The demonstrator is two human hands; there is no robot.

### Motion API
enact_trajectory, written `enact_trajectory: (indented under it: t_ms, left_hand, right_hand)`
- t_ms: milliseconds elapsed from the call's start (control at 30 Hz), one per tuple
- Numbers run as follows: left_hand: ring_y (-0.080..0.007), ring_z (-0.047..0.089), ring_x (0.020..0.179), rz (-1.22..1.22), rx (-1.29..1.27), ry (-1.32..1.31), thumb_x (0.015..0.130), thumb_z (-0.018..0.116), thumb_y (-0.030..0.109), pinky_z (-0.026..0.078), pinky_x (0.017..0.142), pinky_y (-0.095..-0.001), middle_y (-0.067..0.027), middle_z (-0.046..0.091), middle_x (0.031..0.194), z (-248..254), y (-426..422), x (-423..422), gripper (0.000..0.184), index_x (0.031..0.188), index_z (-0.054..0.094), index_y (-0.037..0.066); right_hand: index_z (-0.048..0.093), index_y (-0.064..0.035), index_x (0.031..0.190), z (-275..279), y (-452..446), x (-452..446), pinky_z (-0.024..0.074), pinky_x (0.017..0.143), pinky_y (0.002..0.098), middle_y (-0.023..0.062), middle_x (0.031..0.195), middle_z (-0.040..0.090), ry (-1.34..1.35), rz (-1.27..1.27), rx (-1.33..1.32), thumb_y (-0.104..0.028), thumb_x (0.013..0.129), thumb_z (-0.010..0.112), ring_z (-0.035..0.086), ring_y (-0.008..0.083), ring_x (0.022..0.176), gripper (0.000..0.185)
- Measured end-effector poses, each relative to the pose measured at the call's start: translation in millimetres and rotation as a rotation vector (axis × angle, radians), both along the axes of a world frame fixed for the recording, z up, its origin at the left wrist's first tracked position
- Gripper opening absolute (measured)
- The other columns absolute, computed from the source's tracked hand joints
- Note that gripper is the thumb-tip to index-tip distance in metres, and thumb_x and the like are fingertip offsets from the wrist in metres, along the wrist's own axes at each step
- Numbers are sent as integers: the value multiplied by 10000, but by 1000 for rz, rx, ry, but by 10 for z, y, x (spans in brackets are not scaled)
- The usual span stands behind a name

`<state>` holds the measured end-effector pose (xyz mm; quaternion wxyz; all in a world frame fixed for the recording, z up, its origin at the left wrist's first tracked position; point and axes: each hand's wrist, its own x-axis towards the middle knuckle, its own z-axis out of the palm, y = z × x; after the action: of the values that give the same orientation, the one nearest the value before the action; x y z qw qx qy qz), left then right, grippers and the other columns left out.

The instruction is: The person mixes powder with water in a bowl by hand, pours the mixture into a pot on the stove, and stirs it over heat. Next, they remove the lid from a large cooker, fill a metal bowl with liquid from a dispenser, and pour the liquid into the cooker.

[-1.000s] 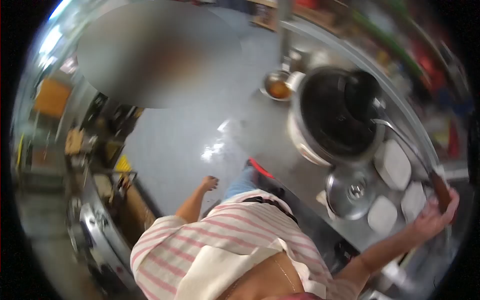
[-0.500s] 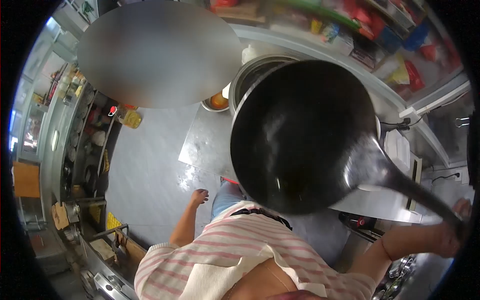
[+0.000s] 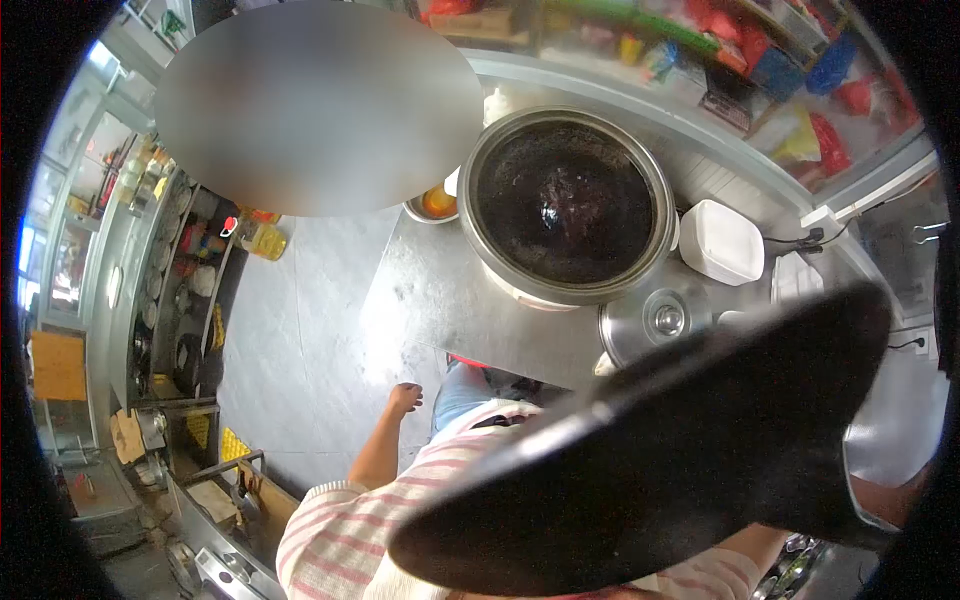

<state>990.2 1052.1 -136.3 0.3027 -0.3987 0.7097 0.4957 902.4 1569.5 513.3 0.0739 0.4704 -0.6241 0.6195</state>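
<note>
A large dark ladle (image 3: 650,450) looms close to the camera, tilted almost edge-on. My right hand (image 3: 890,497) shows only as a strip of skin by its handle at the right edge; it is shut on the ladle, its fingers mostly hidden. My left hand (image 3: 405,398) hangs beside my body over the floor, fingers curled in and holding nothing. On the steel counter (image 3: 440,305) ahead stands a big round pot (image 3: 665,235) with dark, glossy contents. Beside it, a metal lid (image 3: 650,318) is partly behind the ladle.
A white tub (image 3: 722,242) stands right of the pot, and a bowl with something orange (image 3: 438,203) on its left. A bottle of yellow liquid (image 3: 262,240) is near the left shelves. Shelves of bags and boxes run along the back. A blurred oval hides the upper left.
The ladle has swung down and turned from facing the camera to nearly edge-on, uncovering the pot, tub and lid. My left hand has barely moved.
</note>
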Motion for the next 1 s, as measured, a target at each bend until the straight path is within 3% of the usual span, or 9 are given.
enact_trajectory:
  t_ms: [233, 633, 700, 733, 833, 1000]
  left_hand:
    - [-171, 586, 662, 32, -10, -31, 763, 503, 230, 451, 535, -301, -81, 606, 826, 332, 143, -182, 285, 960, 558, 32]
    - [-174, 593, 644, 10, 0, 11, 769, 496, 230, 455, 517, -294, -80, 607, 809, 200, 71, -209, 279, 964, 564, 42]
    - [-174, 592, 633, -34, -11, 61, 766, 499, 235, 451, 503, -291, -80, 607, 804, 33, 49, -148, 282, 959, 566, 40]
    - [-170, 588, 622, -14, -10, 59, 761, 500, 237, 446, 494, -284, -78, 605, 797, -32, 39, -131, 287, 956, 565, 36]
    - [-165, 581, 627, 27, 2, 47, 763, 493, 237, 441, 509, -293, -74, 599, 793, 221, 118, -122, 287, 958, 560, 37]
    - [-170, 580, 649, 57, 40, 10, 773, 493, 243, 442, 532, -300, -76, 598, 814, 284, 130, -21, 293, 975, 550, 39]
  right_hand:
    - [501, 14, 913, -100, -126, -32, 345, 255, 180, 21, 468, 442, 103, 23, -179, -349, 816, 488, 405, 79, 284, 376]
    - [507, -10, 917, -208, 34, -60, 326, 261, 179, 6, 430, 423, 200, 67, -371, -338, 816, 492, 399, 64, 283, 343]
    - [472, -42, 1021, -198, 351, -114, 337, 272, 179, 10, 452, 438, 29, 17, 57, -442, 809, 449, 386, 64, 275, 453]
    - [472, -42, 1021, -312, 455, -154, 337, 272, 179, 10, 452, 438, 20, 22, 58, -442, 809, 449, 386, 64, 275, 453]
    - [519, 69, 826, -1028, 556, -335, 416, 456, 213, 92, 630, 498, 296, -1406, -292, -238, 810, 457, 432, 159, 422, 313]
    - [505, 19, 872, -1447, 622, -393, 423, 598, 277, 104, 799, 496, -69, -1147, -501, -271, 832, 438, 475, 170, 602, 301]
